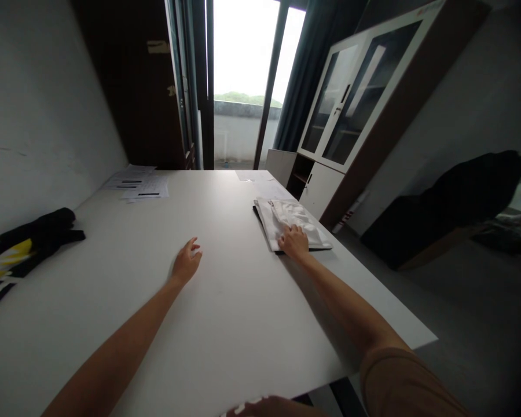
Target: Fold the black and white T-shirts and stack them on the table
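Note:
A folded white cloth [269,223] lies near the right edge of the white table [226,324], wrinkled on top, with a thin dark layer showing beneath it. My right hand [294,240] is on its near part, fingers bent into the fabric and close together; the fingertips are partly hidden. To the left, my left hand [187,260] rests at the table surface with nothing in it, its fingers loosely curved and the thumb apart.
Printed papers [145,186] lie at the far left, and more pale sheets [264,185] at the far right. A black and yellow item [30,249] is by the left wall. A glass-door cabinet [356,98] stands beyond the right edge, near a dark covered object [460,197].

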Available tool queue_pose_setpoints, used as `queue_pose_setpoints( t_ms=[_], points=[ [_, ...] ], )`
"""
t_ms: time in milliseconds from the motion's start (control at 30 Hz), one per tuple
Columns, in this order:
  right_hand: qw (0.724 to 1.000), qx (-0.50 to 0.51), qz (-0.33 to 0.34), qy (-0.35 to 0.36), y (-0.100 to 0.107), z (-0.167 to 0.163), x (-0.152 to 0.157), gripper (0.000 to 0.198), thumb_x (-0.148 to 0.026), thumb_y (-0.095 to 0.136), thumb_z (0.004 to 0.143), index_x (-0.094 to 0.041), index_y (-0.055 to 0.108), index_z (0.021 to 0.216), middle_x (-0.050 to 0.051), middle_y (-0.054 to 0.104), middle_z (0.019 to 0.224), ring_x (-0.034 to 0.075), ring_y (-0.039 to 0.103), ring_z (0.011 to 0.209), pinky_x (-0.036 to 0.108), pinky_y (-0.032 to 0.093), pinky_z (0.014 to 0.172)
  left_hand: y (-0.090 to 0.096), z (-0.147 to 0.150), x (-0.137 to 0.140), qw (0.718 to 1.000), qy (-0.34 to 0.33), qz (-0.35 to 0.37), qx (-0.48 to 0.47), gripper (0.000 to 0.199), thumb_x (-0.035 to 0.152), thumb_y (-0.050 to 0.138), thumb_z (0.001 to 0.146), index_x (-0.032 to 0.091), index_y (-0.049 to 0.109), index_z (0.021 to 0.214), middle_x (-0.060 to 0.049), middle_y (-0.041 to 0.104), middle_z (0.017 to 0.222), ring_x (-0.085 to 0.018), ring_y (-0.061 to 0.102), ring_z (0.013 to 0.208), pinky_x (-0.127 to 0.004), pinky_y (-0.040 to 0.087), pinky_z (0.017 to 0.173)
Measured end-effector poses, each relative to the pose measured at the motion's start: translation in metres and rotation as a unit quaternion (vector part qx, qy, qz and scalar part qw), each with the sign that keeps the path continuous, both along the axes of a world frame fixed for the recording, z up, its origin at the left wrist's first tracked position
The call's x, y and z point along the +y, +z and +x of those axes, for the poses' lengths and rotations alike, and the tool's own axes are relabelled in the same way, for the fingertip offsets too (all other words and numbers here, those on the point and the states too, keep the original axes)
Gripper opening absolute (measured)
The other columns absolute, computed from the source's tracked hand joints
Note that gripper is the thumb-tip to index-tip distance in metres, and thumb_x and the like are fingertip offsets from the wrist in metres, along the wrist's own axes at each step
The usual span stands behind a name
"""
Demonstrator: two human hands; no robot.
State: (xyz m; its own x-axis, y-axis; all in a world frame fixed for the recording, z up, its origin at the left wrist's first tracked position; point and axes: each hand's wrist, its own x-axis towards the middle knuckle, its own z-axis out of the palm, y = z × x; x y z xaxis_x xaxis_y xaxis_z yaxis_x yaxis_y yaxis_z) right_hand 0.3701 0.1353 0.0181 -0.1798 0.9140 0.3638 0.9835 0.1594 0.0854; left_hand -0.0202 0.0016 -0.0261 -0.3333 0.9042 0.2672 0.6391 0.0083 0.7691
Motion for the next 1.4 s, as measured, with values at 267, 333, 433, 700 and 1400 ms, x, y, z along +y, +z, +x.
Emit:
queue_pose_setpoints(
  t_ms=[267, 333, 433, 700, 1400],
  points=[
    [0.991, 0.056, 0.076, 0.091, -0.004, 0.016, 0.0, 0.02, -0.02, 0.055, 0.09, -0.019, 0.064, 0.108, 0.017, 0.06, 0.128, 0.033, 0.049, 0.122, 0.045, 0.04, 0.101, -0.001, -0.001, -0.001, 1.0, -0.005, 0.004, 0.012, 0.054, 0.024, 0.056, 0.089, 0.02, 0.053, 0.143, -0.009, 0.07, 0.122, -0.023, 0.064, 0.111, -0.036, 0.05, 0.096],
    [0.978, 0.107, 0.091, 0.155, -0.009, 0.021, 0.001, 0.019, -0.019, 0.052, 0.09, -0.02, 0.063, 0.105, 0.015, 0.059, 0.134, 0.031, 0.047, 0.129, 0.044, 0.039, 0.107, -0.001, -0.002, -0.001, 1.0, -0.006, 0.006, 0.011, 0.055, 0.023, 0.055, 0.089, 0.019, 0.053, 0.143, -0.009, 0.07, 0.122, -0.023, 0.065, 0.11, -0.037, 0.05, 0.096],
    [0.959, 0.2, 0.053, 0.195, -0.018, 0.029, 0.003, 0.021, -0.021, 0.05, 0.091, -0.022, 0.062, 0.108, 0.01, 0.068, 0.121, 0.026, 0.06, 0.116, 0.039, 0.047, 0.099, -0.002, -0.002, 0.0, 1.0, -0.009, 0.008, 0.013, 0.055, 0.022, 0.055, 0.088, 0.018, 0.053, 0.143, -0.01, 0.071, 0.122, -0.024, 0.064, 0.111, -0.037, 0.05, 0.096],
    [0.938, 0.253, 0.004, 0.238, -0.009, 0.031, 0.017, 0.026, -0.04, 0.047, 0.098, -0.025, 0.068, 0.101, 0.007, 0.073, 0.116, 0.025, 0.066, 0.109, 0.038, 0.052, 0.096, -0.005, -0.003, 0.001, 1.0, -0.013, 0.014, 0.023, 0.054, 0.023, 0.056, 0.088, 0.019, 0.054, 0.142, -0.01, 0.071, 0.121, -0.024, 0.065, 0.111, -0.037, 0.049, 0.099],
    [0.99, 0.1, -0.094, -0.014, -0.049, 0.065, 0.082, 0.081, -0.073, 0.034, 0.092, -0.023, 0.044, 0.156, 0.026, 0.049, 0.15, 0.04, 0.046, 0.133, 0.059, 0.034, 0.103, 0.027, -0.077, -0.019, 0.993, 0.032, -0.043, 0.11, 0.046, 0.02, 0.063, 0.085, 0.015, 0.066, 0.13, -0.014, 0.064, 0.133, -0.028, 0.055, 0.126, -0.038, 0.037, 0.115]
  ],
)
